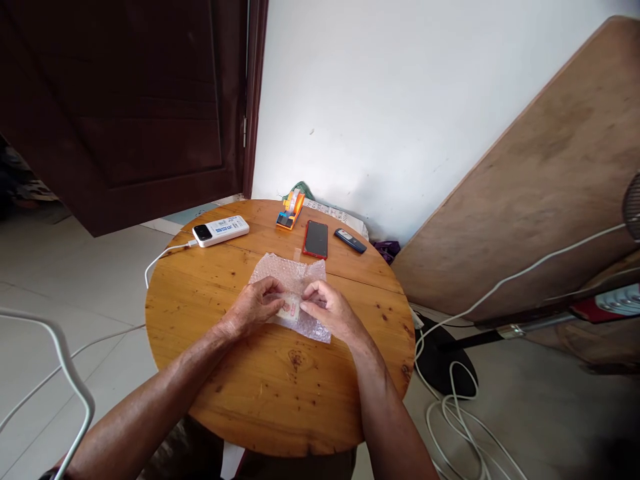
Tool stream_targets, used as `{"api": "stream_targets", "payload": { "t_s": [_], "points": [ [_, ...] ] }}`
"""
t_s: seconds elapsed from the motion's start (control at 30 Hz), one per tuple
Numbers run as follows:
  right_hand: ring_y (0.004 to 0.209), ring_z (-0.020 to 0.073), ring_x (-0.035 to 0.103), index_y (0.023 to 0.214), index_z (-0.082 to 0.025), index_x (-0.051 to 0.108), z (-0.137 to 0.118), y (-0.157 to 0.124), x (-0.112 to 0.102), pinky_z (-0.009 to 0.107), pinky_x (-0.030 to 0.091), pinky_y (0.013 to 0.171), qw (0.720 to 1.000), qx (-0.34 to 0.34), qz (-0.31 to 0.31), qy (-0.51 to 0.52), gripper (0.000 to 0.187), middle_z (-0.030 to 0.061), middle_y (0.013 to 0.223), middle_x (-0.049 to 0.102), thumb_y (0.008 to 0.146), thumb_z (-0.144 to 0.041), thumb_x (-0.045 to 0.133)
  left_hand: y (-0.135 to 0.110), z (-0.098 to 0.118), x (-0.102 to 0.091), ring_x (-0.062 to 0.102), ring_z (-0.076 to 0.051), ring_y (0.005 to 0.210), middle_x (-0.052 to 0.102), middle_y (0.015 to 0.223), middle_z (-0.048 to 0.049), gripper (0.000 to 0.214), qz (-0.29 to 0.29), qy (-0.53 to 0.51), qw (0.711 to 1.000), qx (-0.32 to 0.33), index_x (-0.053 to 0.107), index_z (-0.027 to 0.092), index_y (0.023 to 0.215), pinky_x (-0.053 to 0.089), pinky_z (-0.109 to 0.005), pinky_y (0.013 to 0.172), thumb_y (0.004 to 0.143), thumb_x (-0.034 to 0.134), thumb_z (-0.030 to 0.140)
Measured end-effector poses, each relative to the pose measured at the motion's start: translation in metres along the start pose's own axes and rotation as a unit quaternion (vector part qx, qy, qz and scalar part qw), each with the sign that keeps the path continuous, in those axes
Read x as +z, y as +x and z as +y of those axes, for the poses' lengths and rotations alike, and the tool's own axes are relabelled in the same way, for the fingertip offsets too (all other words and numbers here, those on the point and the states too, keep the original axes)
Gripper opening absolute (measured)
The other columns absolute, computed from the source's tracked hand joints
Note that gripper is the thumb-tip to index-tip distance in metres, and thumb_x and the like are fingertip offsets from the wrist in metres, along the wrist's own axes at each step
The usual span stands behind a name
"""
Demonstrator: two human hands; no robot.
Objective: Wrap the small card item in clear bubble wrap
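A sheet of bubble wrap (316, 328) lies spread on the round wooden table (240, 400). Over its middle is a small translucent packet (291, 308) with red marks; what it contains is too small to make out. My left hand (255, 305) pinches the packet's left side between thumb and curled fingers. From the other side, my right hand (327, 308) has thumb and forefinger closed at the packet's right edge. Just past the wrap's far edge a short strip of clear tape (297, 255) shows on the wood.
Toward the back stand an orange tape dispenser (290, 212), a red-edged phone (315, 240) and a dark blue handheld device (350, 241). A white power bank (221, 231) with a cable sits at the left. A black fan base (445, 360) and looped cables are on the floor at right.
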State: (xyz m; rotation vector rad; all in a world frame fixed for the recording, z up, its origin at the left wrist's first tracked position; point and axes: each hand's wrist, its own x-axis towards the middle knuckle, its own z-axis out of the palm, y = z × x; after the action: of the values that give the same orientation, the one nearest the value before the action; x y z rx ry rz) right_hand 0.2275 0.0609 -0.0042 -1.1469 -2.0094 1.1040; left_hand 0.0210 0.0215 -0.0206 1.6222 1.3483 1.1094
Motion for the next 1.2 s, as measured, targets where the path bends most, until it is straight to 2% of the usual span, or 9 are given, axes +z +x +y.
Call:
{"api": "stream_targets", "payload": {
  "t_s": [0.07,0.2,0.33,0.47,0.67,0.83,1.0,1.1,1.2],
  "points": [
    [0.079,0.0159,0.061,0.090,-0.022,0.057,0.000,0.000,0.003,0.028,0.047,0.072,0.999,-0.052,0.008,-0.005,0.015,-0.0003,0.084,0.062,0.076,-0.021,0.060,0.000,0.001,0.000,0.059,-0.013,0.074,0.066,0.078,0.0003,0.014,-0.001,0.003,1.000,-0.004,0.062,0.017,0.085,0.046,-0.022,0.070,0.075,0.059,0.026],
    [0.101,0.0187,0.060,0.082,-0.022,0.060,-0.005,0.000,0.007,0.032,0.047,0.087,0.984,-0.157,0.039,-0.074,0.011,0.0049,0.105,0.062,0.079,-0.014,0.054,0.001,0.001,0.000,0.059,-0.013,0.075,0.066,0.080,-0.0001,0.014,0.004,0.006,1.000,-0.004,0.063,0.017,0.085,0.046,-0.023,0.072,0.075,0.059,0.026],
    [0.097,0.0196,0.060,0.083,-0.022,0.061,-0.011,-0.001,0.012,0.034,0.047,0.088,0.975,-0.198,0.049,-0.087,0.006,0.0054,0.101,0.062,0.078,-0.018,0.061,0.001,-0.002,0.001,0.060,-0.014,0.076,0.067,0.080,-0.0001,0.015,0.009,0.004,1.000,-0.002,0.063,0.017,0.087,0.047,-0.023,0.072,0.075,0.058,0.025],
    [0.094,0.0199,0.060,0.086,-0.023,0.062,-0.011,-0.001,0.019,0.034,0.048,0.086,0.968,-0.231,0.029,-0.092,0.012,0.0049,0.097,0.062,0.076,-0.021,0.068,0.001,-0.002,0.001,0.062,-0.015,0.080,0.069,0.084,-0.0012,0.016,0.007,0.000,1.000,-0.001,0.065,0.017,0.088,0.048,-0.024,0.075,0.076,0.060,0.026],
    [0.095,0.0201,0.060,0.089,-0.024,0.063,-0.009,0.000,0.023,0.035,0.048,0.087,0.964,-0.236,0.010,-0.123,0.018,0.0040,0.097,0.063,0.073,-0.017,0.071,0.002,-0.001,0.000,0.064,-0.015,0.078,0.071,0.084,-0.0020,0.017,-0.010,-0.037,0.999,-0.015,0.065,0.017,0.088,0.048,-0.023,0.074,0.077,0.061,0.030],
    [0.106,0.0219,0.059,0.092,-0.023,0.065,-0.008,0.000,0.020,0.036,0.047,0.094,0.966,-0.215,0.006,-0.146,0.021,0.0066,0.110,0.060,0.073,-0.020,0.074,0.002,-0.004,-0.005,0.063,-0.015,0.074,0.070,0.083,-0.0024,0.025,-0.011,-0.051,0.998,-0.037,0.064,0.016,0.091,0.048,-0.024,0.067,0.075,0.060,0.035],
    [0.110,0.0210,0.058,0.096,-0.023,0.066,-0.004,-0.001,0.018,0.035,0.045,0.096,0.965,-0.219,-0.001,-0.147,0.019,0.0066,0.116,0.059,0.077,-0.022,0.072,-0.002,-0.002,-0.021,0.062,-0.016,0.074,0.069,0.082,-0.0020,0.028,0.024,0.009,0.998,-0.058,0.065,0.016,0.091,0.047,-0.025,0.068,0.071,0.061,0.035],
    [0.111,0.0207,0.057,0.097,-0.024,0.067,-0.004,-0.002,0.019,0.035,0.045,0.097,0.965,-0.214,-0.008,-0.150,0.018,0.0063,0.117,0.059,0.079,-0.022,0.071,-0.005,-0.002,-0.032,0.060,-0.015,0.068,0.067,0.076,-0.0005,0.029,0.028,0.043,0.995,-0.089,0.064,0.017,0.096,0.045,-0.024,0.062,0.073,0.058,0.034],
    [0.112,0.0209,0.058,0.096,-0.024,0.067,-0.005,-0.002,0.019,0.035,0.045,0.097,0.967,-0.206,-0.010,-0.147,0.018,0.0061,0.116,0.060,0.079,-0.021,0.071,-0.007,-0.003,-0.039,0.059,-0.016,0.066,0.064,0.071,0.0000,0.026,0.036,0.156,0.982,-0.097,0.064,0.018,0.097,0.043,-0.026,0.062,0.075,0.055,0.029]
  ]
}}
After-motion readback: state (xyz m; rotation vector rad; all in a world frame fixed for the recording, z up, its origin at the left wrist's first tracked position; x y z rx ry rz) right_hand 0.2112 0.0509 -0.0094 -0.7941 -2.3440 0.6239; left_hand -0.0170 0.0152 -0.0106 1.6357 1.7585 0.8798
